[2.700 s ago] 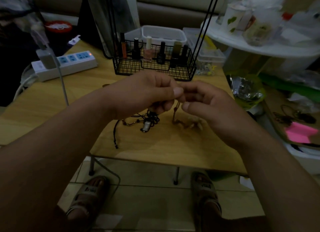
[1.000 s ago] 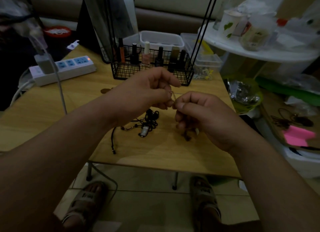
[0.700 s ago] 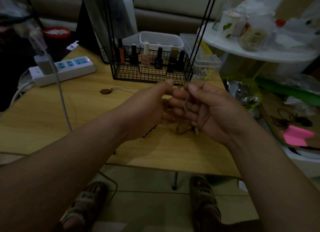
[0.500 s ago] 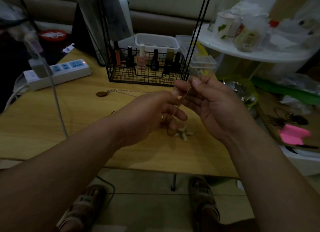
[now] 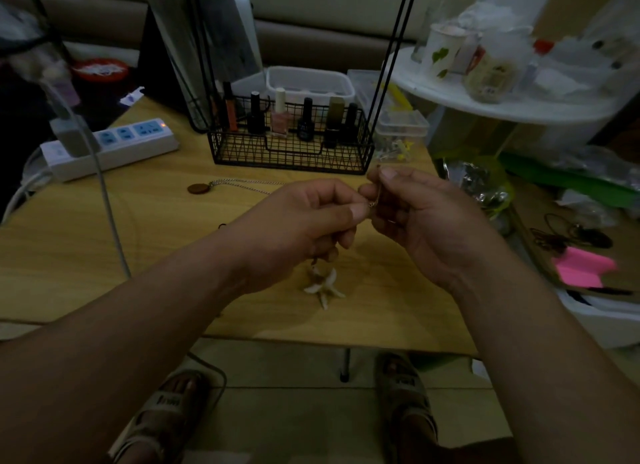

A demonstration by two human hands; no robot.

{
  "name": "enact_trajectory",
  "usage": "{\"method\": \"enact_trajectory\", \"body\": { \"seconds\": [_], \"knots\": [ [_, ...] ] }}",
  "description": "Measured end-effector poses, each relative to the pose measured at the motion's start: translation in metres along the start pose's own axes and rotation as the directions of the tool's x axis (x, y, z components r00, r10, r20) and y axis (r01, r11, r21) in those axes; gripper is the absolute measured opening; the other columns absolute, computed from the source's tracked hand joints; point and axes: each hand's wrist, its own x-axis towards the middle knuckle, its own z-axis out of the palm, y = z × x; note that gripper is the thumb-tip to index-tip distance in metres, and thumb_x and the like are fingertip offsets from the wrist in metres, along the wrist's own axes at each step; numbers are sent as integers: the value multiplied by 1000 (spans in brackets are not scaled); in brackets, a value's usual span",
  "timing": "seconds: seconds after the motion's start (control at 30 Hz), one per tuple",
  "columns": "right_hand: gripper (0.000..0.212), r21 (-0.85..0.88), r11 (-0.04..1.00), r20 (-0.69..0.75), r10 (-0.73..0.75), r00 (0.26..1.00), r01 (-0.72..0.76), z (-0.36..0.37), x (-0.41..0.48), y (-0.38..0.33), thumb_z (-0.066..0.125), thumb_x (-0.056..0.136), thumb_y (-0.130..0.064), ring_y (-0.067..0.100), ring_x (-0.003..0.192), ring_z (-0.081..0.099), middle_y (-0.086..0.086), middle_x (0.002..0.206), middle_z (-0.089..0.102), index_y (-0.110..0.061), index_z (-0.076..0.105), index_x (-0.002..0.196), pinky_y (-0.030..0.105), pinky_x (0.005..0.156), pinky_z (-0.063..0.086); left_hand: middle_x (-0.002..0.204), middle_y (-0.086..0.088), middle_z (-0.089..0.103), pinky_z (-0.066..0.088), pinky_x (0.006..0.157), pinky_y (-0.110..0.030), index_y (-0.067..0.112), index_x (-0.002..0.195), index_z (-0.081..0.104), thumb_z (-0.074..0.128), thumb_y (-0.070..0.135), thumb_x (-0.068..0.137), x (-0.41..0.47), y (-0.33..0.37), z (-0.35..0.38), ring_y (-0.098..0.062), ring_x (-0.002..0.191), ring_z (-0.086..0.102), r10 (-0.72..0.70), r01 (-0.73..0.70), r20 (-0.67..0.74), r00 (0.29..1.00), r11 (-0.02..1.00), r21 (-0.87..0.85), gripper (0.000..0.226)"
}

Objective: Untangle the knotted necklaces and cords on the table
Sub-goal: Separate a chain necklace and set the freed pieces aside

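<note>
Necklace hangs upright, pinched by left hand and right hand.

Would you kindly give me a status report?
Left hand, right hand pinch thin brown cord. White star-shaped pendant on wooden table. Silver chain necklace lies apart.

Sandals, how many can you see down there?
2. The left sandal is on the floor below the near edge of the table. The right sandal is next to it. Each is on a foot. Nothing suggests a hidden one.
</note>
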Motion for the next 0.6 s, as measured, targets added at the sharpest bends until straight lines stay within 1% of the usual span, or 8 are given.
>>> {"method": "enact_trajectory", "body": {
  "seconds": [0.07,0.13,0.17,0.23,0.3,0.37,0.43,0.6],
  "knots": [
    [17,-196,981,-68,-29,997,15,-1,-1,3,59,103,-25,14,81,74,-1,93,78,-15,71,110,31,71,53,73,-2,62,45,61,-26,13,101,67,59,17,104,0,1,-1,-7,47,40,-9,9,-13,1000,1000,-25,10],
    [8,-455,888,-141,-148,979,68,-2,-3,5,64,101,-27,12,77,73,0,93,75,-21,68,105,32,69,53,74,-2,65,47,62,-27,13,100,69,58,18,104,0,1,-3,-9,47,36,-22,21,-38,999,999,-27,13],
    [4,-531,840,-142,-217,966,111,-2,-4,5,66,99,-26,11,75,71,1,90,73,-24,66,102,31,67,53,75,-1,66,48,63,-27,13,101,69,57,19,105,0,0,-4,-9,47,36,-28,26,-49,998,999,-22,15],
    [5,-562,798,-54,-298,953,218,-3,-9,3,68,97,-21,11,74,67,4,87,70,-26,68,99,27,64,52,76,-1,66,50,63,-26,11,105,71,56,21,106,1,1,-7,-10,48,38,-43,41,-67,997,999,-28,18],
    [7,-545,783,65,-316,946,299,-2,-15,2,69,96,-20,12,78,66,3,88,70,-26,71,99,22,64,51,76,-2,66,50,61,-25,10,106,71,55,22,106,1,1,-8,-10,49,39,-47,45,-80,996,999,-30,20],
    [7,-563,756,134,-317,939,336,-1,-18,2,70,95,-22,11,80,67,-1,90,72,-27,72,99,19,65,52,76,-3,67,51,59,-24,12,101,72,55,22,106,1,1,-9,-10,48,41,-44,44,-81,996,999,-7,21],
    [5,-575,744,155,-309,938,340,0,-19,4,71,96,-22,10,79,68,-3,89,74,-26,72,98,18,64,51,76,-4,67,51,60,-25,14,96,71,55,24,106,2,1,-10,-9,48,42,-40,41,-72,997,999,17,21],
    [8,-609,727,165,-275,947,317,0,-18,2,66,99,-24,5,76,70,-9,87,76,-25,73,96,14,63,49,71,-4,63,47,60,-28,13,97,71,54,25,107,1,0,-11,-9,47,40,-48,52,-60,997,997,56,23]
  ]
}}
